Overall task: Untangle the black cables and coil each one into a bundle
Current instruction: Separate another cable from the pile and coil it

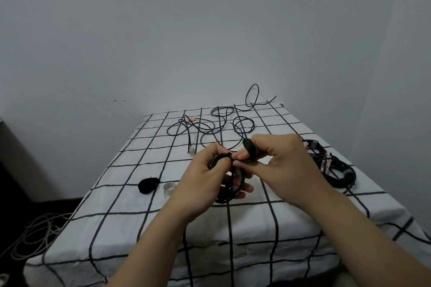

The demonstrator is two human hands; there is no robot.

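My left hand (205, 177) grips a coiled black cable bundle (229, 190) above the middle of the checked tablecloth (130, 216). My right hand (277, 158) pinches a black strap (249, 149) that loops over its fingers and meets the top of the bundle. A tangle of loose black cables (210, 127) lies spread over the far part of the table, one loop (253, 94) rising against the wall. A pile of coiled black cables (335, 168) sits at the right edge.
A black strap roll (148, 184) and a white strip (169, 188) lie left of my hands. Small white connectors (190, 152) end some loose cables. Pale cables (35, 235) are heaped on the dark floor at the left. A grey wall stands close behind the table.
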